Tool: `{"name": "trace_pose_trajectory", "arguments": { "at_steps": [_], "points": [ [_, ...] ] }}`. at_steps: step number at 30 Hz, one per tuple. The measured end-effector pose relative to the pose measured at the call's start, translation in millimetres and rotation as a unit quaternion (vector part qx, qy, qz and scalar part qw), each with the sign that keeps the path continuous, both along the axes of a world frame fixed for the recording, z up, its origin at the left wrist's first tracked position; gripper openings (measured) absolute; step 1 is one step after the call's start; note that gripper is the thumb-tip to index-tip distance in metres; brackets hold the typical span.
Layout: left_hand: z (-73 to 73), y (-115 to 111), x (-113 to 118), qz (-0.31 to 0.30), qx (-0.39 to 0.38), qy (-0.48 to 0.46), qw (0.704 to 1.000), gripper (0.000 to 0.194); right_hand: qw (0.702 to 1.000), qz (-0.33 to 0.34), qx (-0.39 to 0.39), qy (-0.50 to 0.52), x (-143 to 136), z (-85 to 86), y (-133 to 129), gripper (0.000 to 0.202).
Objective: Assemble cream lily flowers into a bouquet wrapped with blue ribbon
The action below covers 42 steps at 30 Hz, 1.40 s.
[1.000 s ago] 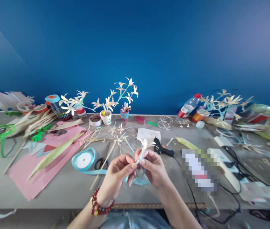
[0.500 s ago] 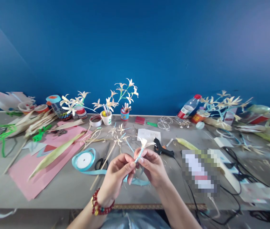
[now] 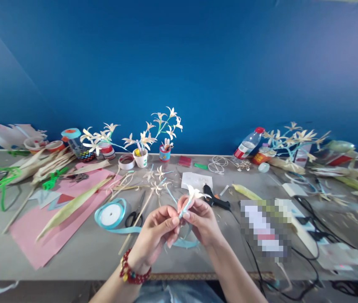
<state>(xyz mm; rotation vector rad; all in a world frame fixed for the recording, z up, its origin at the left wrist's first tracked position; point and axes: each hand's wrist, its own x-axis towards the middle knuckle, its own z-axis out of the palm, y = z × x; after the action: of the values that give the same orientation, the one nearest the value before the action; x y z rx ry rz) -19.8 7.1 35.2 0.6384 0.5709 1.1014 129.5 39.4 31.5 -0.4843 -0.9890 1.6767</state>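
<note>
1. The left hand, with a red beaded bracelet at its wrist, has its thumb and fingers closed on the lower end of a pale blue stem.
2. The right hand pinches the same stem just below the bloom; its fingers are closed on it.
3. The cream flower on that stem tilts up above the fingertips, over the grey table.
4. A loop of blue ribbon lies beneath the hands. To the left are black-handled scissors, a ribbon roll and pink paper.
5. Beyond the hands, a black glue gun lies beside white paper.
6. Farther back, 2 small containers, a white cup and a blue-and-red pot, stand near a red-capped bottle, which leans well apart to their right.
7. Behind everything rises a blue wall.
</note>
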Motion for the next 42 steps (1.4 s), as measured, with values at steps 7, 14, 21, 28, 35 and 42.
{"name": "trace_pose_trajectory", "arguments": {
  "at_steps": [7,14,21,28,35,42],
  "points": [
    [-1.8,5.2,-3.5,-0.113,-0.044,-0.085,0.989,0.021,0.999,0.014,0.013,-0.033,3.2,1.8,4.8,0.022],
    [-0.3,7.2,-6.9,-0.158,-0.052,-0.098,0.981,0.019,0.998,0.019,0.024,-0.063,5.2,9.1,3.7,0.025],
    [-0.5,8.7,-8.7,-0.197,-0.065,-0.126,0.970,0.018,0.994,0.029,0.063,-0.090,6.8,14.2,3.1,0.020],
    [3.7,12.3,-5.7,-0.237,-0.083,-0.159,0.955,0.019,0.987,-0.013,0.104,-0.121,5.4,16.9,2.8,0.025],
    [-0.1,5.7,-2.7,-0.094,-0.015,-0.056,0.994,0.023,0.984,-0.031,0.110,-0.135,6.4,18.6,2.9,0.024],
    [8.9,-8.9,1.9,0.123,0.128,0.169,0.970,0.024,0.960,-0.106,0.159,-0.206,8.2,21.9,4.7,0.026]
  ]
}}
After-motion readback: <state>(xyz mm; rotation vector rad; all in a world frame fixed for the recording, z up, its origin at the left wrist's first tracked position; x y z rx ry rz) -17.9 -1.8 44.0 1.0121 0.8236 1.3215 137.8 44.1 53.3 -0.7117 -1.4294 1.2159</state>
